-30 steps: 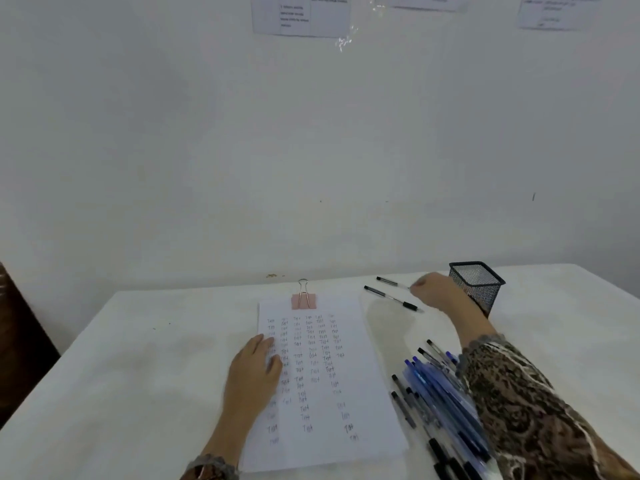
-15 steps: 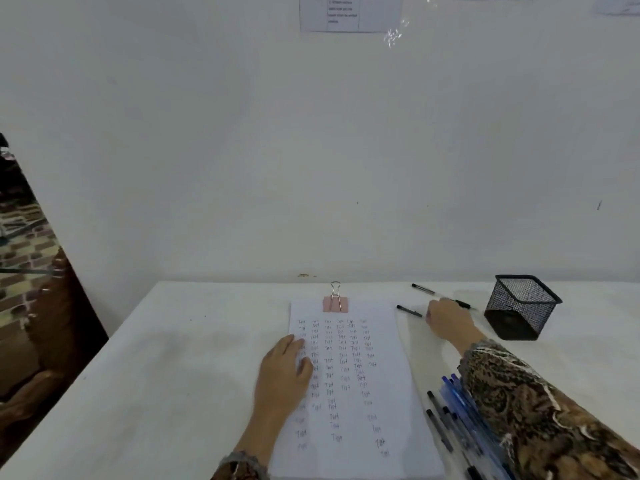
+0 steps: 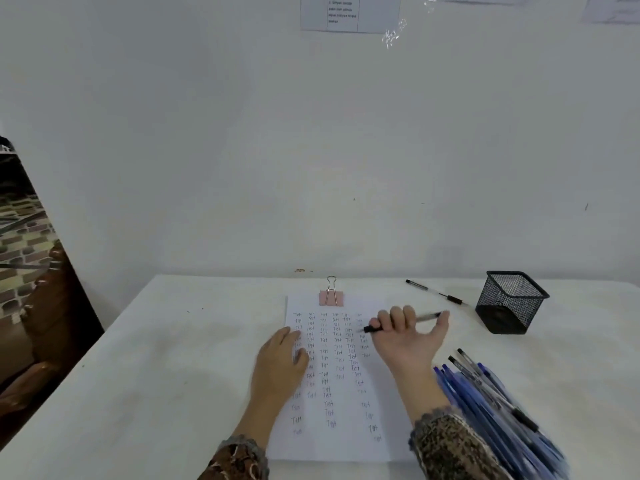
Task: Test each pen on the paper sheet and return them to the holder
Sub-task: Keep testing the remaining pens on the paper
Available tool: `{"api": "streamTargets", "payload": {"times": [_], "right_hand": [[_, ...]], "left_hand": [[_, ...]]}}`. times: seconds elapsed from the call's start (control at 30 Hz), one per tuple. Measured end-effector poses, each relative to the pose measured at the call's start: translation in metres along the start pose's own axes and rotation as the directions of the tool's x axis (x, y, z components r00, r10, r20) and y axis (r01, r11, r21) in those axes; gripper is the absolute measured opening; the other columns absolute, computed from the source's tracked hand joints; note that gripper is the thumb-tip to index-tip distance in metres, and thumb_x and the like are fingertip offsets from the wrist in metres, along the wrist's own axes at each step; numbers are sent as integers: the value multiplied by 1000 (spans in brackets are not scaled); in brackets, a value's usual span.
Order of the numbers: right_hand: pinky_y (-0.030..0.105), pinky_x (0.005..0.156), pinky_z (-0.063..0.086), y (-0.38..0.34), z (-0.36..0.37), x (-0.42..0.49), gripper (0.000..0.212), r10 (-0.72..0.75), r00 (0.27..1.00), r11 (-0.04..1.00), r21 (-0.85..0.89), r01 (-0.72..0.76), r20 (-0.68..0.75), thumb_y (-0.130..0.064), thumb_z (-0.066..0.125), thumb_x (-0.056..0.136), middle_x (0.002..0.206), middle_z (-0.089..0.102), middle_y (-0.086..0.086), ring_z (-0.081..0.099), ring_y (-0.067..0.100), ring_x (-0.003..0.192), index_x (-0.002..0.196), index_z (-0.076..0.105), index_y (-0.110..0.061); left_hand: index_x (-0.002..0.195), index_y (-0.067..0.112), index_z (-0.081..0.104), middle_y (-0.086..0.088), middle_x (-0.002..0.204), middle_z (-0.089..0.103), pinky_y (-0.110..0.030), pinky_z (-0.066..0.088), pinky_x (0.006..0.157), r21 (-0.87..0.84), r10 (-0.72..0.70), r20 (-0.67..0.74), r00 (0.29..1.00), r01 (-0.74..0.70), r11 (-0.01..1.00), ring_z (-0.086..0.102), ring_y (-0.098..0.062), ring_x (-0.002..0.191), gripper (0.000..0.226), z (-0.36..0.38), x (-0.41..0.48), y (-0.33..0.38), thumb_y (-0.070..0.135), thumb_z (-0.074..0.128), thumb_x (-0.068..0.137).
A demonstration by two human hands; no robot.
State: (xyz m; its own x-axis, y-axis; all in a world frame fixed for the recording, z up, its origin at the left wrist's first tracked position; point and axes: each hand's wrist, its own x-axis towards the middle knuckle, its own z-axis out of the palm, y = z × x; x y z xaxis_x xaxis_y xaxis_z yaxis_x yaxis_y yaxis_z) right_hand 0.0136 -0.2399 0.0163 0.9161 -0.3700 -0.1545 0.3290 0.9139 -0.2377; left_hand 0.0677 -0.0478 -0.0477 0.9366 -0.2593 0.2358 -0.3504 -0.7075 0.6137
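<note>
Holder [image 3: 512,303] is sitting upright, loose pen [image 3: 437,292] lying beside it. My right hand [image 3: 408,341] is gripping a pen [image 3: 427,317] over the paper [image 3: 341,441], left hand [image 3: 280,362] lying flat on it.

Square black wire-mesh metal holder [image 3: 512,301], matt. White paper sheet [image 3: 341,441], smooth, matt; pink binder clip [image 3: 331,297] with shiny metal wire handles. Heap of blue translucent plastic pens [image 3: 485,400], glossy. Clear-barrelled plastic pen [image 3: 427,317] in right hand [image 3: 407,344], black ends. White table [image 3: 156,375], matt, faintly marked. Brown patterned cloth sleeves [image 3: 450,448], lace-edged.
</note>
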Motion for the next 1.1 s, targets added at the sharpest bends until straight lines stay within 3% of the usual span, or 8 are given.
{"api": "streamTargets", "payload": {"times": [0.2, 0.33, 0.43, 0.57, 0.7, 0.77, 0.9, 1.1], "right_hand": [[27, 51, 18, 2, -16, -7, 42, -42, 999, 998, 43, 42, -21, -51, 63, 52, 47, 20, -2, 21, 16, 42, 51, 37, -18], [18, 35, 27, -3, -13, 2, 39, -23, 1000, 995, -93, 24, 7, -46, 74, 63, 42, 31, -7, 28, 8, 34, 83, 65, -14], [20, 46, 49, -6, -21, 10, 47, -4, 999, 954, -301, -9, -42, -42, 36, 97, 64, 61, 4, 56, 13, 54, 93, 68, -8], [22, 47, 52, -8, -23, 9, 70, -16, 996, 792, -609, -44, -92, -56, 22, 95, 72, 69, 13, 57, 17, 47, 88, 66, -3], [20, 57, 56, -8, -25, 5, 10, -29, 999, 735, -678, 33, 17, -4, 54, 91, 74, 67, 16, 70, 19, 62, 81, 56, 0], [17, 50, 52, -8, -29, 8, 18, -84, 993, 598, -793, 113, 78, 14, 57, 83, 63, 63, 9, 64, 15, 51, 78, 53, -3], [18, 46, 30, -1, -39, 9, 49, -203, 962, 327, -913, 243, 183, 21, 52, 78, 53, 37, -4, 33, 5, 41, 55, 36, -19], [15, 45, 17, 4, -40, 10, 53, -190, 964, 229, -946, 228, 186, 22, 45, 70, 47, 19, -13, 14, 6, 46, 56, 18, -21]], "left_hand": [[136, 14, 46, -1, 146, 37, -27, 24, 113, 1, 8, -11, 1000, -8, 1000, 34, -15, 134, 44, 0, 0, 0, 25, 47, 93], [135, 15, 46, 0, 146, 38, -27, 25, 112, -4, 1, -13, 1000, -1, 1000, 34, -15, 133, 44, 1, 0, -1, 26, 47, 93], [135, 16, 47, 1, 145, 38, -28, 26, 112, -12, -10, -5, 1000, 10, 1000, 35, -15, 133, 44, 1, 0, -2, 27, 47, 92], [135, 16, 46, 0, 146, 37, -28, 24, 113, -2, -4, 0, 1000, 4, 1000, 34, -15, 134, 44, 1, 1, -2, 27, 47, 92], [135, 15, 47, 0, 146, 38, -27, 25, 112, -14, -9, -3, 1000, 9, 1000, 34, -16, 133, 44, 1, 1, -1, 25, 48, 92], [134, 14, 47, -1, 145, 38, -27, 25, 111, -17, -3, -6, 1000, 3, 1000, 35, -16, 133, 44, 0, 1, 0, 25, 48, 92], [135, 14, 46, 0, 146, 37, -26, 23, 111, -3, -5, -1, 1000, 5, 1000, 34, -16, 133, 44, -1, 0, 1, 25, 47, 93], [135, 13, 46, -1, 146, 37, -29, 25, 112, 2, -8, 13, 1000, 8, 1000, 34, -17, 133, 45, -1, 1, 0, 26, 46, 92]]}}
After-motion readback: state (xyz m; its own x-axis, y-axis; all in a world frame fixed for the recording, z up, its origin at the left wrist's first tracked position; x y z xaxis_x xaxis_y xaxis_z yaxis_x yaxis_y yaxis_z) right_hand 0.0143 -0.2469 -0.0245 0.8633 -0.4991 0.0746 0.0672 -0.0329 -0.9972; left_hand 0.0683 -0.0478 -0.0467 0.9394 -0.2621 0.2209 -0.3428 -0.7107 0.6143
